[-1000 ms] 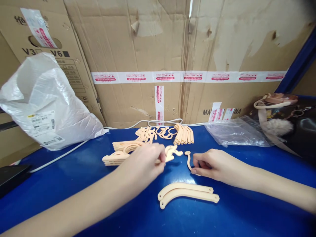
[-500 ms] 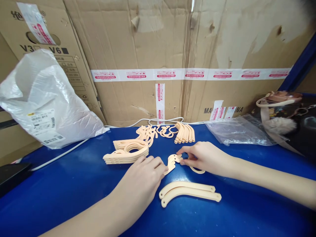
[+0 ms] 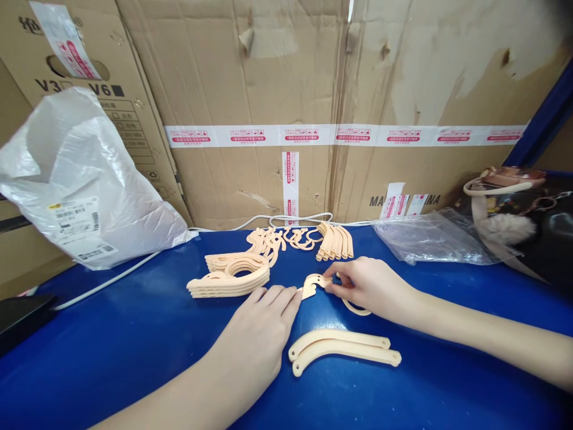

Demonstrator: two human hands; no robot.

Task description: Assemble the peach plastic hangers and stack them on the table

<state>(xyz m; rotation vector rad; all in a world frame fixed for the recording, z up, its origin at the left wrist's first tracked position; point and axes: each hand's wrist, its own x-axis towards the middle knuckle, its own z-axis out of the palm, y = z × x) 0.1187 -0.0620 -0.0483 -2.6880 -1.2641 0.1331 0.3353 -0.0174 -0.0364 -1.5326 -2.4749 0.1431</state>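
Between my hands is a small cream plastic hanger body [image 3: 308, 283], wavy in outline and with small holes. My right hand [image 3: 364, 283] pinches its right end between thumb and fingers. The fingers of my left hand [image 3: 264, 325] are closed at its left end and hide its tip. A cream hook [image 3: 357, 309] lies under my right hand, partly covered. Nearer to me, two curved cream hanger arms [image 3: 344, 349] lie side by side on the blue table [image 3: 425, 388].
To the left sits a stack of cream folded hangers [image 3: 228, 286]. Behind it lie loose wavy bodies [image 3: 264, 242], hooks [image 3: 302, 239] and a row of arms [image 3: 333, 242]. A white plastic bag [image 3: 89, 185], a clear bag [image 3: 439, 236] and cardboard [image 3: 250, 185] border the table.
The hanger body has shifted slightly away from me and turned. My left hand has moved a little and its fingers are straighter. The two arms have not moved.
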